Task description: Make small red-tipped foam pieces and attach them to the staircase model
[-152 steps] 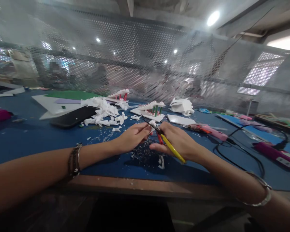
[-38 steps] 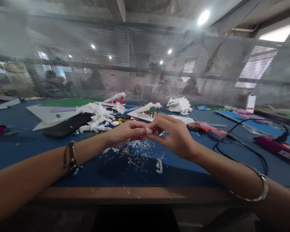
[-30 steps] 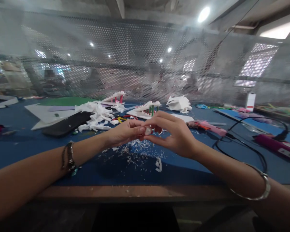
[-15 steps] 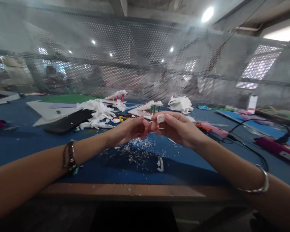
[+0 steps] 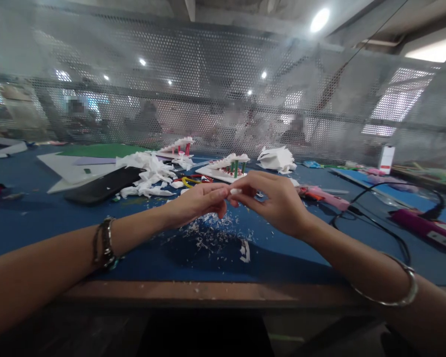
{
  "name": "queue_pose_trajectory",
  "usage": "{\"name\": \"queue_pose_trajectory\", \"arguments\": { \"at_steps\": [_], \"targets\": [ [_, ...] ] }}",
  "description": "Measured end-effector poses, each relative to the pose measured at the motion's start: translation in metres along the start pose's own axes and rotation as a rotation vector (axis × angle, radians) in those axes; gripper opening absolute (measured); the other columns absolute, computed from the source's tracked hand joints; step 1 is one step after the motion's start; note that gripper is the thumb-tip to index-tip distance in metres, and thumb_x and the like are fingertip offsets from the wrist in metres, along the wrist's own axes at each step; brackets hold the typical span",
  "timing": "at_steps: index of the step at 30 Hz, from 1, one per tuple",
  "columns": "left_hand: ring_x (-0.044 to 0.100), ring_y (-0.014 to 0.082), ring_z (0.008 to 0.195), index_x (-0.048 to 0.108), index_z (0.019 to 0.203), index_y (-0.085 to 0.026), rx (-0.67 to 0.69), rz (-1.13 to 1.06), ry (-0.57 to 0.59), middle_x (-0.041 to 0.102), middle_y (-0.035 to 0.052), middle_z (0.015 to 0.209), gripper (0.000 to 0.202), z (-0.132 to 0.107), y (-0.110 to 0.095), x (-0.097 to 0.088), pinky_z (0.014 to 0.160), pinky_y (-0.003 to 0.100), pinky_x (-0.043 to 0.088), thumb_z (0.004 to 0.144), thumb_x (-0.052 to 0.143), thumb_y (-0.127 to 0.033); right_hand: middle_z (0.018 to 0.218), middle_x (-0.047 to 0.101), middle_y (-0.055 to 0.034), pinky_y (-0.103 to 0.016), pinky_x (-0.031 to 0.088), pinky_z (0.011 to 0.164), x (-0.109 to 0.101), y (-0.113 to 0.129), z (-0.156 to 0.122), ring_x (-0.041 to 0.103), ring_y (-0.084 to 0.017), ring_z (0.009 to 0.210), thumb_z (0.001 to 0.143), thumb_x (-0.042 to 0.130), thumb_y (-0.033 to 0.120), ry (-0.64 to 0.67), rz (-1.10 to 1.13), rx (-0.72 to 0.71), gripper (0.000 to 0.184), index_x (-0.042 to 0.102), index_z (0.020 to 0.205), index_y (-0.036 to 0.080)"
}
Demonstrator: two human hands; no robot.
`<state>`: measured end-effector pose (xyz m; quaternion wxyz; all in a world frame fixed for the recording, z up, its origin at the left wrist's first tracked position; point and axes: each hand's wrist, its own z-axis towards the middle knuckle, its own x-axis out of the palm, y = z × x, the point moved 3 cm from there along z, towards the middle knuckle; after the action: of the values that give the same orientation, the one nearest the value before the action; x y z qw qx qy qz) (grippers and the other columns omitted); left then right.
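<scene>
My left hand (image 5: 196, 201) and my right hand (image 5: 278, 201) meet fingertip to fingertip above the blue table (image 5: 40, 223). Both pinch a small white piece (image 5: 235, 191) between thumb and fingers, so both are closed on it. Under the hands lies a scatter of fine white shavings (image 5: 211, 235) and a curled white scrap (image 5: 244, 251). Scissors with yellow and red handles (image 5: 191, 180) lie on the table just beyond my left hand.
A pile of torn white bits (image 5: 148, 176) and a black phone (image 5: 104, 184) lie at left. Two white models on coloured posts (image 5: 228, 167) stand behind. A pink glue gun (image 5: 325, 197), black cable (image 5: 371, 223) and magenta device (image 5: 423, 225) lie right. A perforated screen (image 5: 223, 99) backs the table.
The scissors that my right hand held five seconds ago now lie on the table. Both hands have since been turning the small white piece between their fingertips; my right hand has lowered slightly.
</scene>
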<state>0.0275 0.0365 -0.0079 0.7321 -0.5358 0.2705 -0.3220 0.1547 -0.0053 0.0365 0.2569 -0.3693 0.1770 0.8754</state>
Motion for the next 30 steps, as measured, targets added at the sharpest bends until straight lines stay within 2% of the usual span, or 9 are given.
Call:
{"name": "queue_pose_trajectory", "arguments": {
  "at_steps": [5,9,14,19,27,30],
  "targets": [
    [0.042,0.0058,0.049,0.056,0.074,-0.015,0.016,0.042,-0.1,0.049,-0.0046,0.053,0.028,-0.0002,0.002,-0.0057,0.05,0.021,0.029,0.067,0.06,-0.042,0.07,0.057,-0.0021,-0.019,0.041,0.059,-0.0001,0.0001,-0.0022,0.051,-0.008,0.065,0.078,0.053,0.021,-0.011,-0.132,-0.151,0.015,0.062,0.085,0.012],
    [0.043,0.0059,0.05,0.057,0.071,-0.015,0.051,0.082,-0.059,0.05,-0.0047,0.053,0.023,-0.0005,0.0018,-0.005,0.05,0.021,0.029,0.068,0.06,-0.038,0.076,0.056,-0.0034,-0.019,0.042,0.06,0.0027,-0.0001,-0.0051,0.051,-0.008,0.068,0.078,0.052,0.021,-0.026,-0.107,-0.205,0.015,0.063,0.087,0.013],
    [0.041,0.0051,0.049,0.055,0.068,-0.015,0.075,0.036,-0.063,0.048,-0.0058,0.054,0.022,-0.0009,-0.0002,-0.0014,0.049,0.02,0.029,0.065,0.062,-0.035,0.073,0.052,-0.0014,-0.02,0.042,0.058,0.002,0.0022,-0.0049,0.05,-0.007,0.066,0.076,0.056,0.02,-0.076,-0.043,-0.194,0.014,0.062,0.087,0.014],
    [0.04,0.0055,0.051,0.053,0.063,-0.014,0.058,0.077,-0.049,0.047,-0.0048,0.054,0.024,-0.0018,0.0,-0.0032,0.048,0.02,0.028,0.067,0.061,-0.037,0.074,0.053,-0.0015,-0.02,0.043,0.06,0.002,0.0058,-0.0029,0.05,-0.008,0.067,0.074,0.059,0.021,-0.035,0.006,-0.214,0.019,0.059,0.091,0.013],
    [0.039,0.0057,0.05,0.054,0.07,-0.015,0.051,0.032,-0.048,0.046,-0.0049,0.054,0.029,-0.0007,0.0032,-0.0039,0.047,0.02,0.026,0.064,0.062,-0.042,0.074,0.055,-0.0018,-0.02,0.042,0.06,0.0023,0.0049,-0.0032,0.051,-0.008,0.068,0.076,0.055,0.017,-0.061,-0.008,-0.205,0.009,0.059,0.083,0.013],
    [0.04,0.006,0.052,0.055,0.074,-0.015,0.046,0.026,-0.065,0.046,-0.0046,0.056,0.026,-0.0013,0.0032,-0.0037,0.048,0.02,0.027,0.065,0.062,-0.039,0.075,0.054,-0.0012,-0.02,0.041,0.059,0.0034,0.0056,-0.0042,0.05,-0.008,0.068,0.077,0.053,0.018,-0.078,-0.04,-0.178,0.009,0.059,0.083,0.015]
  ]
}}
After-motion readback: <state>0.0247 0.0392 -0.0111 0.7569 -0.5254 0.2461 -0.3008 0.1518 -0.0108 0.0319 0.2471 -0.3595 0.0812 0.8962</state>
